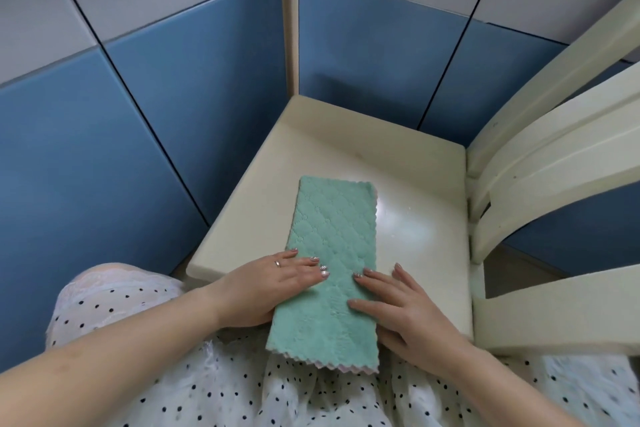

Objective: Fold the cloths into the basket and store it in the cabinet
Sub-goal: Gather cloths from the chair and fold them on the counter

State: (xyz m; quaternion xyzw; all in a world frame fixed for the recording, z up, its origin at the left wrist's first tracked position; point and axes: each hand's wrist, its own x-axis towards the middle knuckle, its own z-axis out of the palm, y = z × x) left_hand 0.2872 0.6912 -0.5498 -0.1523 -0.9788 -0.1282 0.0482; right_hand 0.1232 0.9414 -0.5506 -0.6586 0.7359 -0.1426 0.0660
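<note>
Green cloth (330, 267) folded lengthwise on chair seat (408, 191), left hand (263, 288) and right hand (401, 312) pressing flat-fingered, smoothing the fold.

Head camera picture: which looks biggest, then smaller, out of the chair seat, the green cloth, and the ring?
1. Chair seat: biggest, it spreads out past the cloth on the sides and far end.
2. Green cloth.
3. Ring on the left hand: tiny.

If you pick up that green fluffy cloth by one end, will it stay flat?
Probably not. The folded green quilted cloth looks soft, and its near end already droops off the cream chair seat, so it would likely flop. It seems light and might unfold.
</note>
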